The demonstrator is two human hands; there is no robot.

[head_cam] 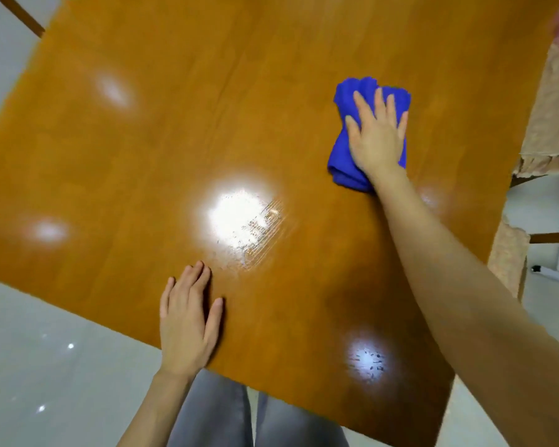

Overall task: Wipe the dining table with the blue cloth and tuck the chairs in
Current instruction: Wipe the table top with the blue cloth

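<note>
While your right hand [376, 137] lies flat on top of the blue cloth [341, 156], its fingers are straight and slightly spread, pressing down rather than curling round the fabric. The cloth is bunched into a thick folded wad on the dining table [175, 140], in the right half of the top, near the right-hand edge but not touching it. Blue shows past your fingertips on the far side and along your thumb side down to the wrist, so your palm covers its middle.

Your left hand [188, 327] is well apart from the cloth, close to the near edge of the table. It rests palm down on the bare wood with the fingers relaxed and together and the thumb out to the side; it holds nothing.

Between your two hands a bright glare patch [236, 217] sits on the glossy top, with faint streaks at its right side.

Two chairs with beige fabric seats [552, 117] [510, 253] stand just beside the right edge of the table; you cannot tell how far under it they reach. Your grey trousers [213, 414] show below the near edge, above a pale tiled floor [46, 350].
</note>
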